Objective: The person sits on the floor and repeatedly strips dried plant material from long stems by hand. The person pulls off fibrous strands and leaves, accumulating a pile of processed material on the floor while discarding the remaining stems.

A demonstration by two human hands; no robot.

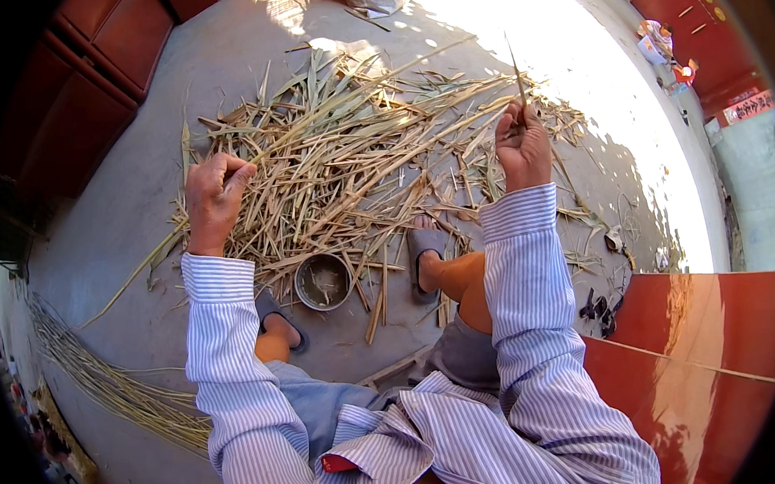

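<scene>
My left hand (pixel 214 198) is closed, thumb against bent fingers, on a long pale reed stalk (pixel 358 96). The stalk slants far to the right over the pile, and its other end trails to the floor at the left. My raised right hand (pixel 523 145) pinches a thin pointed strip (pixel 516 73) that stands nearly upright; whether it is a blade or a leaf piece I cannot tell. Beneath both hands spreads a heap of dry stalks and leaves (pixel 357 156). A round metal bowl (pixel 324 307) with something greyish inside sits between my slippered feet.
A bundle of thin stalks (pixel 105 371) lies on the floor at the left. Red panels (pixel 650 395) stand at the lower right, beside small dark items (pixel 600 308). Red cabinets (pixel 90 91) are at the far left. People (pixel 657 42) are at the far right.
</scene>
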